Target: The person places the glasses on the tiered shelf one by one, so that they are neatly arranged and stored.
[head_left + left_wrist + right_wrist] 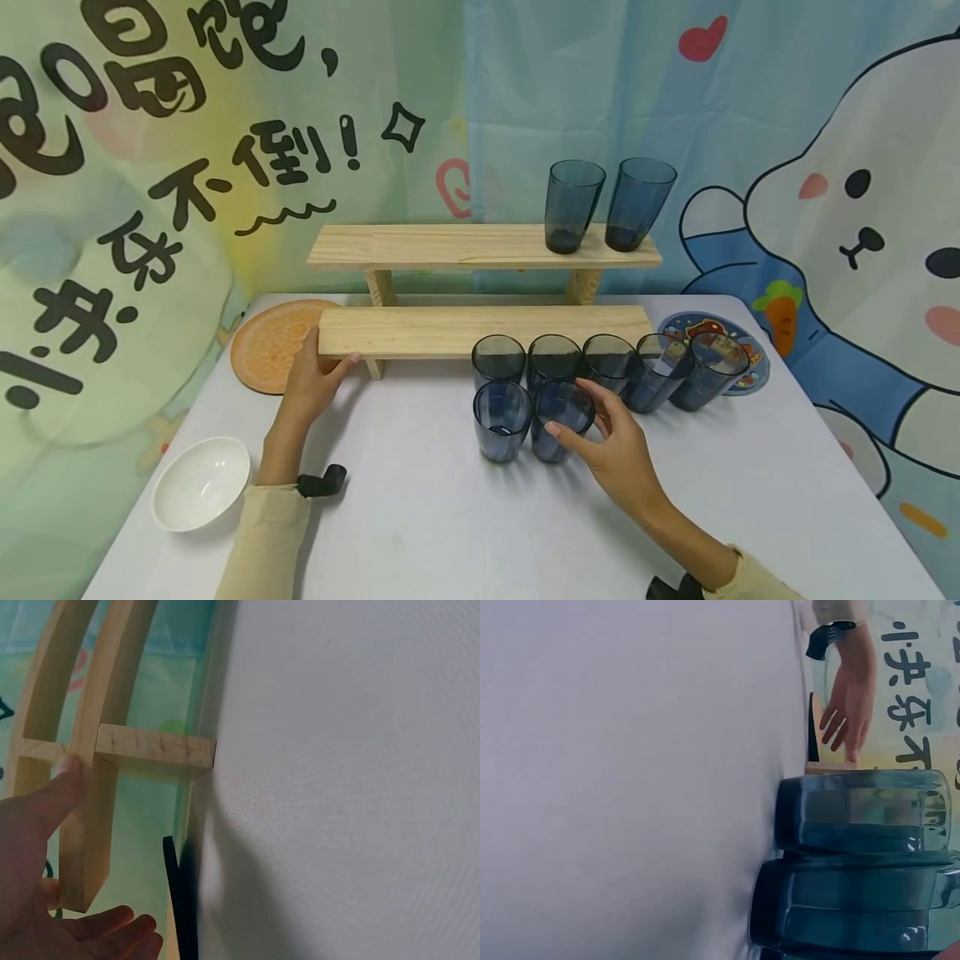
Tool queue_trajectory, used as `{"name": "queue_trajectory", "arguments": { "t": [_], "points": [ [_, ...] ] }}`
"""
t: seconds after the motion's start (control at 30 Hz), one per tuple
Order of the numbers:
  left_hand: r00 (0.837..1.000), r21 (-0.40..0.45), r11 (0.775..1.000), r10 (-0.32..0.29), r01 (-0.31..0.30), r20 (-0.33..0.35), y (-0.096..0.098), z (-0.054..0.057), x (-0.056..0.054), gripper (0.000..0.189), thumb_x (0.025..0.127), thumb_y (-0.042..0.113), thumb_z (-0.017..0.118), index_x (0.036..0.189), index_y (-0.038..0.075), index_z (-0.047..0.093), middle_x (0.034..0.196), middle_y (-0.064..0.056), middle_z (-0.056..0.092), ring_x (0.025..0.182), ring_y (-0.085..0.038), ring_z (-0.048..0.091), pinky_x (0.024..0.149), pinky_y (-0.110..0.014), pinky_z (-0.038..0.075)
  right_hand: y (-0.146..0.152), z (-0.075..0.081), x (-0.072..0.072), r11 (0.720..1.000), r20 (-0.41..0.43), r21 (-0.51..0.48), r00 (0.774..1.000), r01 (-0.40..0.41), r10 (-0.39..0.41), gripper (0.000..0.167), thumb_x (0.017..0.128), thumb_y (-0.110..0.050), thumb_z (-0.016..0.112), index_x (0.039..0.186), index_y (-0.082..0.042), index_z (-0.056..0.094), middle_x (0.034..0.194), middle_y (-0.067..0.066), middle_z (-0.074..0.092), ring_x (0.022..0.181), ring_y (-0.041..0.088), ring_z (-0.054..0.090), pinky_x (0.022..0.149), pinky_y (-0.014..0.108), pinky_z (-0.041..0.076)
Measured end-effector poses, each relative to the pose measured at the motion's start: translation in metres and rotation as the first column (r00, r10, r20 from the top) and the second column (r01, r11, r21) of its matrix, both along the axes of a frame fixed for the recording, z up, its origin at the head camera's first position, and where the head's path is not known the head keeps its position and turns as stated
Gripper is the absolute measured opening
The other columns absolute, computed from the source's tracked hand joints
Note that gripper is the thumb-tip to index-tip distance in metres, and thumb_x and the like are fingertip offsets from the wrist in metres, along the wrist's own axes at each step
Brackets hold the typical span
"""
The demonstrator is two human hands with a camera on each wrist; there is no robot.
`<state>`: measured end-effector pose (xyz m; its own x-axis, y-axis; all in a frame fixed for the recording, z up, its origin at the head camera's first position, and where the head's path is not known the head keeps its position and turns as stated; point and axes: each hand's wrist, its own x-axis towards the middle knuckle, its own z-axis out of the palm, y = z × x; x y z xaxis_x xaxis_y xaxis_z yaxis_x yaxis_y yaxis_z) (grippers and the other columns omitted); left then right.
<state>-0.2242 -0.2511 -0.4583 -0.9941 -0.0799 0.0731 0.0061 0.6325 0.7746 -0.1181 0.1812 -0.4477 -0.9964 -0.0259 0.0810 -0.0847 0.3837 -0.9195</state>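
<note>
In the head view, my right hand (618, 450) holds a blue tinted glass (553, 446) near its rim, thumb on the near side and fingers at the far right. A matching glass (501, 425) stands upright close to its left, on the white table. Several more glasses (498, 357) line up behind them along the lower tier's front. My left hand (311, 383) grips the left end of the two-tier wooden shelf (420, 332). In the left wrist view, the left thumb (64, 776) lies against the board while the lower fingers extend loosely. Two glasses (855, 907) show in the right wrist view.
Two glasses (573, 196) stand on the upper tier's right end. A round orange mat (266, 350) lies behind the left hand, with a white bowl (201, 483) nearer the left table edge. A patterned blue mat (753, 367) lies partly under the rightmost glasses.
</note>
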Motion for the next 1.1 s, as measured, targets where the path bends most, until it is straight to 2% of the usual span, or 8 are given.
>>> {"name": "queue_trajectory", "arguments": {
  "t": [0.17, 0.4, 0.73, 1.1],
  "points": [
    [1.000, 0.001, 1.000, 0.001, -0.002, 0.010, -0.0003, 0.0013, -0.0001, 0.094, 0.105, 0.033, 0.067, 0.167, -0.004, 0.006, 0.167, -0.037, 0.024, 0.156, -0.051, 0.023, 0.126, -0.064, 0.020, -0.0019, -0.0018, 0.0016, 0.997, -0.036, 0.079, 0.999, 0.025, -0.022, 0.089, 0.088, -0.046, 0.086, 0.160, -0.016, 0.042, 0.161, 0.009, 0.044, 0.155, 0.034, 0.036, 0.124, 0.054, 0.033],
    [1.000, 0.004, 1.000, -0.005, 0.005, 0.001, -0.0002, 0.0015, -0.0007, 0.094, 0.105, 0.033, 0.068, 0.167, -0.004, 0.007, 0.166, -0.037, 0.025, 0.156, -0.052, 0.024, 0.126, -0.064, 0.021, -0.0038, -0.0032, 0.0023, 0.991, -0.065, 0.124, 0.997, 0.044, -0.036, 0.092, 0.086, -0.048, 0.087, 0.160, -0.015, 0.043, 0.155, 0.011, 0.049, 0.151, 0.035, 0.042, 0.120, 0.055, 0.038],
    [1.000, 0.013, 1.000, -0.007, 0.007, -0.016, -0.0011, 0.0007, -0.0006, 0.093, 0.105, 0.032, 0.069, 0.167, -0.004, 0.009, 0.165, -0.036, 0.028, 0.155, -0.051, 0.027, 0.126, -0.063, 0.022, -0.0033, -0.0050, -0.0015, 0.990, -0.069, 0.141, 0.998, 0.022, -0.012, 0.092, 0.086, -0.047, 0.088, 0.158, -0.009, 0.044, 0.153, 0.018, 0.048, 0.146, 0.041, 0.047, 0.119, 0.054, 0.040],
    [1.000, 0.021, 1.000, -0.005, 0.005, -0.004, -0.0006, 0.0001, 0.0002, 0.095, 0.105, 0.034, 0.068, 0.166, -0.005, 0.006, 0.167, -0.037, 0.023, 0.156, -0.052, 0.023, 0.126, -0.063, 0.021, -0.0004, -0.0029, -0.0011, 0.986, -0.080, 0.166, 0.997, 0.008, 0.005, 0.092, 0.086, -0.043, 0.089, 0.157, -0.005, 0.045, 0.153, 0.019, 0.049, 0.144, 0.042, 0.050, 0.118, 0.052, 0.043]
  ]
}}
